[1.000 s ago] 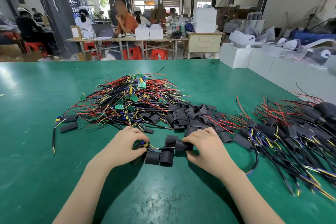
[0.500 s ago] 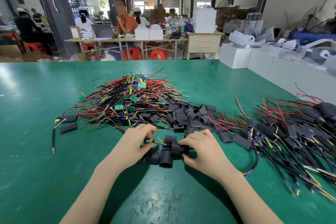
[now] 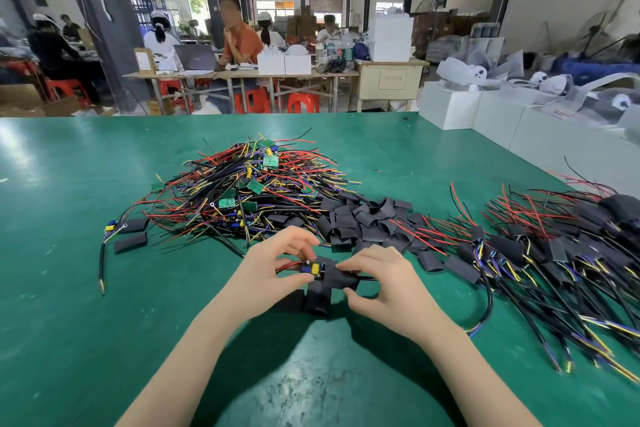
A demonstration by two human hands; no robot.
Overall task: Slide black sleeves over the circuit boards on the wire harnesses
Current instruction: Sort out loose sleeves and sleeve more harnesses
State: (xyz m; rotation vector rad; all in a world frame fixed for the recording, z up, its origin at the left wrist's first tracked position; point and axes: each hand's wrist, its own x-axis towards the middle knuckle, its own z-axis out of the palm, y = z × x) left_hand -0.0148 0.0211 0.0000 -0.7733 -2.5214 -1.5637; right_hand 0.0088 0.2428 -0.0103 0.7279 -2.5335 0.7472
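room: bare green table (image 3: 86, 322) left and near | left hand (image 3: 273, 274) pinches circuit board (image 3: 313, 269) | right hand (image 3: 384, 288) grips black sleeve (image 3: 341, 279), touching board

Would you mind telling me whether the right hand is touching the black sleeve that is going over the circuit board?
Touching. The head view shows the right hand pinching the black sleeve between its fingers and thumb, with no gap.
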